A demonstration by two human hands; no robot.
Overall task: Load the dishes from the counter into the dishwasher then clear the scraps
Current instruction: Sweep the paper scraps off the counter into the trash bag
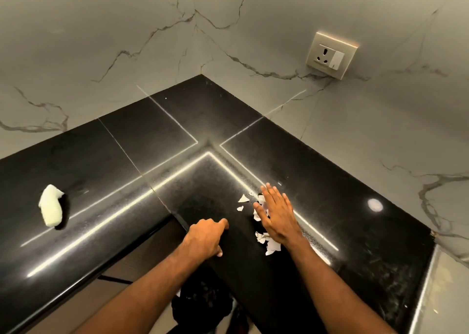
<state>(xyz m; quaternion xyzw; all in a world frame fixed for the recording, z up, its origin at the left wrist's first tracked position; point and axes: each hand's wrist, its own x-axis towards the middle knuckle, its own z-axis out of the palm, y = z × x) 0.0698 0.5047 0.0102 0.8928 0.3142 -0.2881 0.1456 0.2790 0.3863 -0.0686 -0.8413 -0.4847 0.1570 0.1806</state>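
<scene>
White paper-like scraps point(269, 245) lie scattered on the black counter point(330, 181) near its inner corner edge, with a few loose bits point(243, 198) a little further left. My right hand point(276, 214) lies flat with fingers spread, its left side against the scraps. My left hand point(206, 237) rests at the counter's inner corner edge, fingers curled under the edge, forefinger pointing right. It holds nothing that I can see. No dishes or dishwasher are in view.
A crumpled white cloth or sponge point(51, 205) lies on the left stretch of counter. A wall socket with switch point(330, 54) sits on the marble wall at the right. Something dark, perhaps a bag point(203, 300), hangs below the counter corner.
</scene>
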